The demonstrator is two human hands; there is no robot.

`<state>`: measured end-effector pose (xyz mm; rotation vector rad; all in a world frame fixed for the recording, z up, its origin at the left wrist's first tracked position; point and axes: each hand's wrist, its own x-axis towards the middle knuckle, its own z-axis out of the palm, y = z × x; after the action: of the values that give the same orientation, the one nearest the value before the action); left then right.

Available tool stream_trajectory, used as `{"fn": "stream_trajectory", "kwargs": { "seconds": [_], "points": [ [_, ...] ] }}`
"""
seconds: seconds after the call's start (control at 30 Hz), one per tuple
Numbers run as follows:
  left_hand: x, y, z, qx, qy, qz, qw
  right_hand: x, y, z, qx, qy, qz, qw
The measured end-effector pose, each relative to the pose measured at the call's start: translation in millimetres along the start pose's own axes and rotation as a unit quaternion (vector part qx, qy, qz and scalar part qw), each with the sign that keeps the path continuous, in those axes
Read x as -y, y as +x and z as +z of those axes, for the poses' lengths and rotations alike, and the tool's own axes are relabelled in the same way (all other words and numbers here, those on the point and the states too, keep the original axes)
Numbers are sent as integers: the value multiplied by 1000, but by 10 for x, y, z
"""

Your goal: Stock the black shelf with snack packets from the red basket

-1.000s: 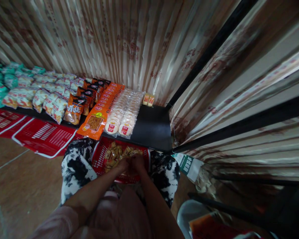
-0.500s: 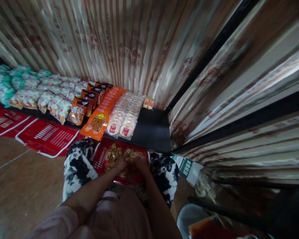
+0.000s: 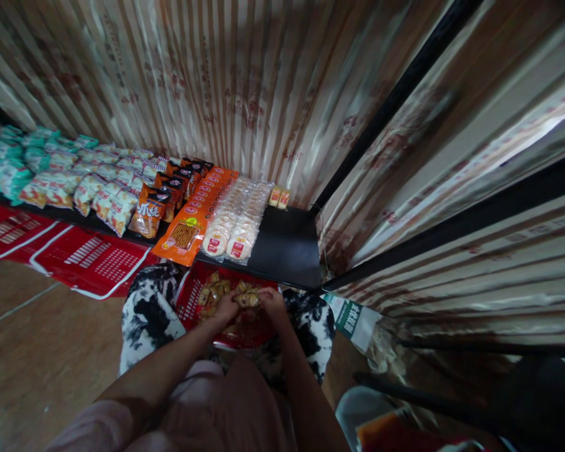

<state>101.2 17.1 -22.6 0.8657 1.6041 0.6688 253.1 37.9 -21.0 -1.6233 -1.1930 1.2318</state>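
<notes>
Between my knees sits a red plastic basket (image 3: 186, 302) with several small gold-wrapped snack packets (image 3: 213, 292) in it. My left hand (image 3: 226, 307) pinches the left end of a few wrapped snack packets (image 3: 248, 299) over the basket. At their right end the fingers of my right hand (image 3: 274, 302) are closed on them too. Two similar yellow packets (image 3: 279, 198) with red labels stand side by side at the back of the black shelf (image 3: 289, 245). Shadow hides the exact number of packets in my hands.
Left along the shelf are clear-wrapped round crackers (image 3: 238, 220), an orange snack bag (image 3: 183, 242), smaller orange bags (image 3: 149, 210), white bags (image 3: 115, 207) and teal bags (image 3: 10, 179). Red baskets (image 3: 94, 257) hang below. A black post (image 3: 386, 113) and striped sheeting (image 3: 245, 75) border the shelf.
My right hand has drawn slightly right and up, and more of the packets now shows between my hands. The view has shifted a little; the shelf goods are unchanged.
</notes>
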Motion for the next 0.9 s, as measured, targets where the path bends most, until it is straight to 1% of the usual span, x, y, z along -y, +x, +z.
{"fn": "stream_trajectory", "kwargs": {
  "seconds": [0.13,0.27,0.33,0.47,0.6,0.8,0.9],
  "points": [
    [-101,-63,-24,-9,-27,14,1000,109,-28,-72,-9,37,23,999],
    [-247,-157,-52,-8,-19,34,999,213,-49,-155,-20,57,24,998],
    [-317,-208,-65,-1,-30,38,999,257,-63,-184,-31,65,23,997],
    [-425,-289,-89,-6,-51,50,997,328,-101,-217,-50,106,32,993],
    [-491,-342,-110,6,-57,63,996,374,-141,-251,-53,139,36,988],
    [-582,-418,-141,21,-71,80,994,396,-166,-295,-58,134,44,988],
    [-632,-447,-141,34,-89,78,992,393,-161,-309,-60,134,45,988]
  ]
}}
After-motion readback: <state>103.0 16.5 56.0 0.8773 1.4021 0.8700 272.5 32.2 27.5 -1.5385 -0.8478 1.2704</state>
